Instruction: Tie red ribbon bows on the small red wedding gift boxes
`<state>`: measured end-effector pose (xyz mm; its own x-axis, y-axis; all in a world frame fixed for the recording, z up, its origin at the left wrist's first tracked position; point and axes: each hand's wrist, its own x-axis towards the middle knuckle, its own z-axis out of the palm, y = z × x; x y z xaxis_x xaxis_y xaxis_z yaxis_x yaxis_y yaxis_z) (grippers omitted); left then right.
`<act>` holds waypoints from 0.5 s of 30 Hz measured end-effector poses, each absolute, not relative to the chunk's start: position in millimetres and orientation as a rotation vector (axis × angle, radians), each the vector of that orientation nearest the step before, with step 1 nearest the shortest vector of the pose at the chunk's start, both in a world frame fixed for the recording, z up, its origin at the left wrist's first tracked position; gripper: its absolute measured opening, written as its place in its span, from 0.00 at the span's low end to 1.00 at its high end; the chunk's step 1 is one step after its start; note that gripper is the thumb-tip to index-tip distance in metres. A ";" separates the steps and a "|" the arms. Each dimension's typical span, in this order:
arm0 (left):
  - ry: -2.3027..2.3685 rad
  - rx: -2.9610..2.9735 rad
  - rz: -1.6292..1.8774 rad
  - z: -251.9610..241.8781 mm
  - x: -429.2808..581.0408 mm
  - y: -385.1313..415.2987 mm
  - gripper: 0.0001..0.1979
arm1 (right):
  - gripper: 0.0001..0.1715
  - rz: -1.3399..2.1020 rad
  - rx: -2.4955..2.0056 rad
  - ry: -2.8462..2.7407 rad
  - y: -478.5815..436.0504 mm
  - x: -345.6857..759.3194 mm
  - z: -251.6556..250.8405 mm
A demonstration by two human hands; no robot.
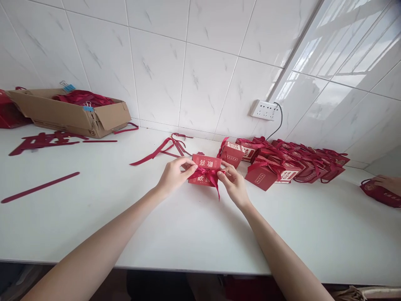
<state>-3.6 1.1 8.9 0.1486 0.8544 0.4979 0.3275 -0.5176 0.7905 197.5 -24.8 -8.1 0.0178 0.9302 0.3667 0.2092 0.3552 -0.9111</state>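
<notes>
A small red gift box point(204, 160) with pale printed characters stands on the white table in front of me. Across it lies a dark red ribbon point(203, 171) tied in a bow, one tail hanging down at the front. My left hand point(175, 173) pinches the bow's left loop between thumb and finger. At the other side, my right hand point(233, 182) has its fingers closed on the right part of the ribbon, beside the box's edge. Both hands touch or nearly touch the box.
Many finished-looking red boxes with bows point(263, 171) crowd the right back. Loose ribbons point(159, 152) lie behind my left hand, and more strips point(40, 188) to the left. A cardboard box point(69, 115) holds ribbon. Another person's hand point(390, 182) rests on a red package point(379, 194), far right.
</notes>
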 end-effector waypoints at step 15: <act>1.154 1.795 1.091 12.9 -6.3 2.5 0.15 | 0.22 1.140 -1.002 -1.110 -20.1 200.0 -6.5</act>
<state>-6.3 2.5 12.9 0.2379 0.9343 0.2655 0.3172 -0.3331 0.8879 200.0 -20.1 -6.5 0.0662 0.9878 0.1409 -0.1669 0.1502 -0.9745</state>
